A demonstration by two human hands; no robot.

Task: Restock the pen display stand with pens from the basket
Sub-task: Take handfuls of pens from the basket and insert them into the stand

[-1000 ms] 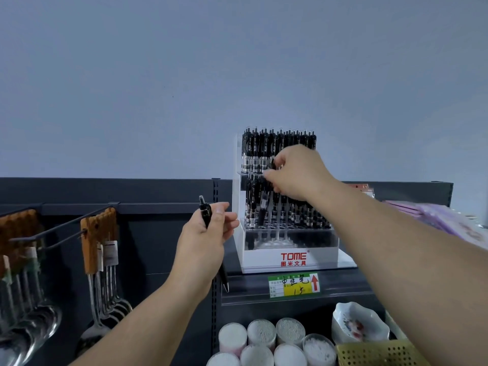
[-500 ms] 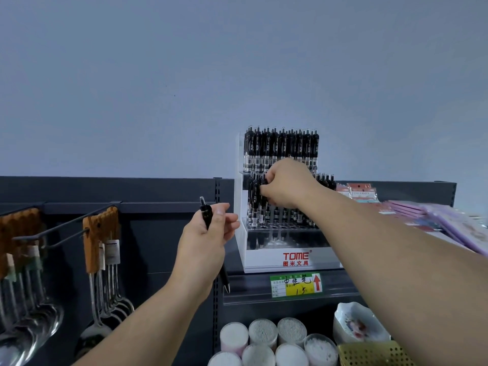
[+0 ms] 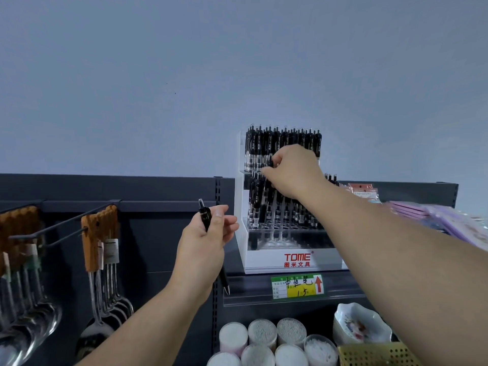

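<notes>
Stand (image 3: 266,260) top rows packed w/ pens (image 3: 264,146), front row (image 3: 280,229) free; right forearm (image 3: 383,247) crosses its front

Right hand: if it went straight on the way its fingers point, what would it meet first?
Probably the black pens standing in the display stand, right ahead of the right hand; depth is hard to judge.

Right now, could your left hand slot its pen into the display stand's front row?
Probably yes. The left hand holds its pen beside the display stand, and the left end of the front row lies open; the right arm crosses only its right side.
</notes>
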